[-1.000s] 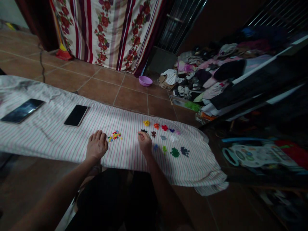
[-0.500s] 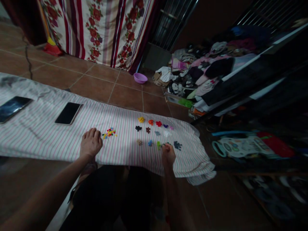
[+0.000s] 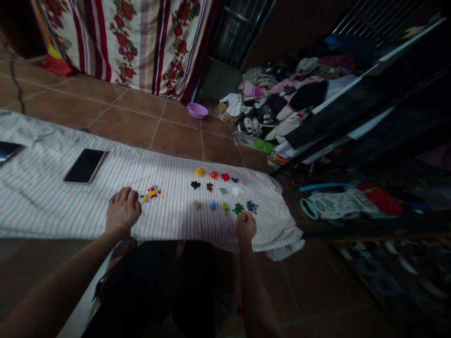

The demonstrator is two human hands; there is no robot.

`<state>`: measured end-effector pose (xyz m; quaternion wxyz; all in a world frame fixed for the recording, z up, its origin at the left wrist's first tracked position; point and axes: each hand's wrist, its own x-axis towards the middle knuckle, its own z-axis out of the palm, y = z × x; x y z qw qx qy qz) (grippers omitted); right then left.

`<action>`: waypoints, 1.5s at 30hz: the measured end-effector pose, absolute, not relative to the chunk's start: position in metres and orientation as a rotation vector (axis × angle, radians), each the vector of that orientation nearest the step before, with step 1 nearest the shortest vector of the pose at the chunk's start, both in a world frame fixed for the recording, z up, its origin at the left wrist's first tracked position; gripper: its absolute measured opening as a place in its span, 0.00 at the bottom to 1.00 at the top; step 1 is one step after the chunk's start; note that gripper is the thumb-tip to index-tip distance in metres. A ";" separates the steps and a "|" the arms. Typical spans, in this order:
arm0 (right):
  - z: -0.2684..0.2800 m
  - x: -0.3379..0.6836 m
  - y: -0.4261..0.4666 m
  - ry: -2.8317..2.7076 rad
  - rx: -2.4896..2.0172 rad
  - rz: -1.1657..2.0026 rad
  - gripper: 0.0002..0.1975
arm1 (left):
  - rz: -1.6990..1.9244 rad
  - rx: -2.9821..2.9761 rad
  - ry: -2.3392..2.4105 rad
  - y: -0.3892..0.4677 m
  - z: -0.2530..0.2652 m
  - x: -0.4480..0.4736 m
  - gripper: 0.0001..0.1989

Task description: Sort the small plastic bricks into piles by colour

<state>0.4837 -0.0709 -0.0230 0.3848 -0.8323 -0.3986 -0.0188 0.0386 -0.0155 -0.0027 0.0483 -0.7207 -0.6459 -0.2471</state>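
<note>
My left hand [image 3: 123, 209] lies flat on the striped cloth, fingers stretched out. Just beyond its fingertips is a mixed pile of small coloured pieces [image 3: 152, 193], mostly yellow and red. My right hand [image 3: 247, 225] has its fingers pinched together at the near edge of a dark green pile [image 3: 238, 207]; whatever is between them is hidden or too small to name. Flanking that pile are a lime green pile [image 3: 225, 208] and a dark grey-blue pile [image 3: 252, 206]. A blue pile [image 3: 213, 205] and a beige pile [image 3: 197, 205] continue the row leftward.
Farther back sit yellow [image 3: 199, 172], orange [image 3: 213, 175], red [image 3: 224, 177], black [image 3: 195, 185] and brown [image 3: 209, 187] piles, among others. A phone [image 3: 85, 166] lies left on the striped cloth [image 3: 169, 220]. Beyond, a purple basin [image 3: 198, 111] stands on the tiled floor.
My right hand has shifted slightly right and back from the dark green pile, which shows more fully now. My left hand stays flat on the cloth. The whole view has turned a little to the right.
</note>
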 end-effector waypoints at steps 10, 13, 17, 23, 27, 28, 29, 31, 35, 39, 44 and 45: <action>-0.030 0.484 -0.071 -1.117 -2.026 -0.127 0.24 | -0.712 -2.215 -1.998 -0.013 -0.005 0.038 0.14; -0.031 0.486 -0.071 -1.108 -1.978 -0.159 0.25 | -0.689 -2.215 -1.990 -0.013 -0.004 0.039 0.14; -0.027 0.484 -0.071 -1.100 -1.913 -0.204 0.25 | -0.641 -2.190 -1.987 -0.014 -0.003 0.040 0.14; -0.008 0.464 -0.067 -1.010 -1.772 -0.232 0.27 | -0.595 -2.177 -1.959 -0.014 -0.001 0.041 0.14; 0.005 0.419 -0.052 -1.122 -1.751 -0.039 0.25 | -0.613 -2.162 -1.952 -0.013 -0.001 0.042 0.13; 0.006 0.404 -0.048 -1.211 -1.729 0.047 0.24 | -0.617 -2.160 -1.952 -0.013 -0.001 0.042 0.13; 0.007 0.387 -0.043 -1.280 -1.690 0.136 0.23 | -0.622 -2.157 -1.953 -0.013 -0.001 0.042 0.13; 0.006 0.353 -0.034 -1.395 -1.594 0.283 0.20 | -0.629 -2.154 -1.960 -0.013 -0.002 0.042 0.14; -0.001 0.290 -0.019 -1.645 -1.468 0.484 0.14 | -0.638 -2.163 -1.978 -0.012 -0.003 0.042 0.14; -0.006 0.248 -0.006 -1.797 -1.439 0.537 0.13 | -0.640 -2.164 -1.977 -0.013 -0.002 0.042 0.14; -0.009 0.218 0.008 -1.895 -1.387 0.520 0.12 | -0.625 -2.168 -1.987 -0.013 0.000 0.043 0.14; -0.010 0.213 0.010 -1.903 -1.385 0.515 0.12 | -0.623 -2.169 -1.990 -0.013 0.000 0.043 0.14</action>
